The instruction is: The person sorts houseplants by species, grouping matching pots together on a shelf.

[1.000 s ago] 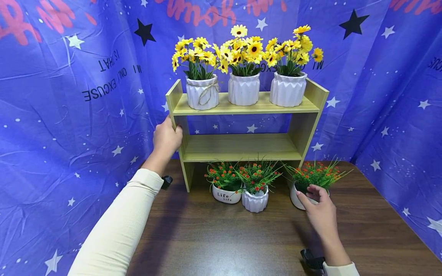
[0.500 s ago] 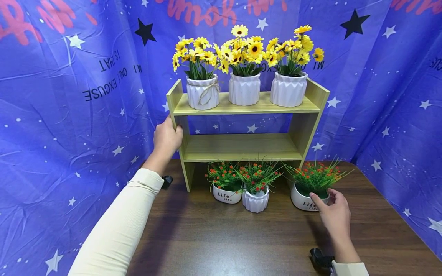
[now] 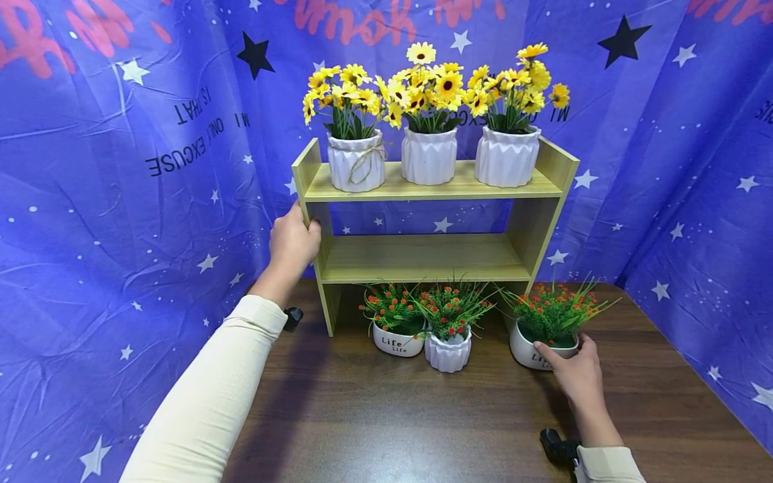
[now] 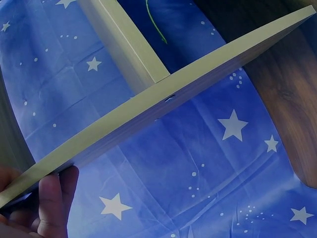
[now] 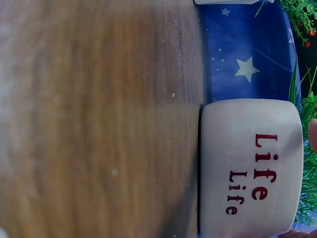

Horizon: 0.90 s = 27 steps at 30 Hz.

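Observation:
My left hand [image 3: 291, 243] grips the left side panel of a pale wooden two-tier shelf [image 3: 425, 258]; in the left wrist view its fingers [image 4: 51, 201] curl round the panel's edge. At the table's right, my right hand [image 3: 581, 377] holds a white oval flower pot [image 3: 521, 350] with red-flowered greenery, thumb at the front rim and fingers round the right side. The lettering "Life Life" shows on this pot [image 5: 247, 163] in the right wrist view, where its base sits at the tabletop and only bits of the hand show.
Three white pots of yellow flowers [image 3: 429, 157] stand on the top tier. Below the shelf, another oval "Life" pot [image 3: 395, 342] and a ribbed white pot [image 3: 448, 352] with red flowers stand side by side on the wooden table [image 3: 386, 422]. A blue starry curtain [image 3: 151, 268] hangs behind.
My right hand has moved right from in front of the oval pot, then closed in on its right side. The left hand keeps its grip on the shelf panel.

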### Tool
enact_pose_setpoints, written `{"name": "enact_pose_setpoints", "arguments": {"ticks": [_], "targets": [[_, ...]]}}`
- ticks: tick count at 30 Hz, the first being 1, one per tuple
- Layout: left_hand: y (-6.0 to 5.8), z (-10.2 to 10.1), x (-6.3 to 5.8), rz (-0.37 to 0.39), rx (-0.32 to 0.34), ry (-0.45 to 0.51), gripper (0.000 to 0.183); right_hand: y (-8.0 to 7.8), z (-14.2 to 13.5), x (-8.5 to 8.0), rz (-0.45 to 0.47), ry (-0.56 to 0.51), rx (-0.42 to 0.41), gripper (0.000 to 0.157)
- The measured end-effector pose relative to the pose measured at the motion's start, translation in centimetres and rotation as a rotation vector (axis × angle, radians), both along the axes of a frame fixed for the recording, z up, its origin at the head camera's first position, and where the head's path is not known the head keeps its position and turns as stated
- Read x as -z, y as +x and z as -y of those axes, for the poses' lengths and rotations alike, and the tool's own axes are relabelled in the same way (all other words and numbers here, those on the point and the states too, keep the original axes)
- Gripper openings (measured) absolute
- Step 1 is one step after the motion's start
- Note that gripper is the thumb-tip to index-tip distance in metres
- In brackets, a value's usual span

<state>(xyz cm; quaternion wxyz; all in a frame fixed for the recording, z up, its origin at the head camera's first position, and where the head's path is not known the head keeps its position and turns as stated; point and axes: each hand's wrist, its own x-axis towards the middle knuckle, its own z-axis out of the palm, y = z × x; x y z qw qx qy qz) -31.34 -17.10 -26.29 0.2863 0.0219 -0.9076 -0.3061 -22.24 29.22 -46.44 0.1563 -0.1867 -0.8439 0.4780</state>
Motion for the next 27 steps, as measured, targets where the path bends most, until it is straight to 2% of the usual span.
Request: {"name": "enact_pose_setpoints", "arguments": {"ticks": [15, 27], "targets": [[-0.1, 0.0, 0.0, -0.006, 0.004, -0.004, 0.027, -0.6, 0.8, 0.3, -0.016, -0.051, 0.005, 0.107], [-0.1, 0.0, 0.0, 0.000, 0.002, -0.003, 0.027, -0.8, 1.2, 0.5, 0.018, -0.063, -0.014, 0.115]]}}
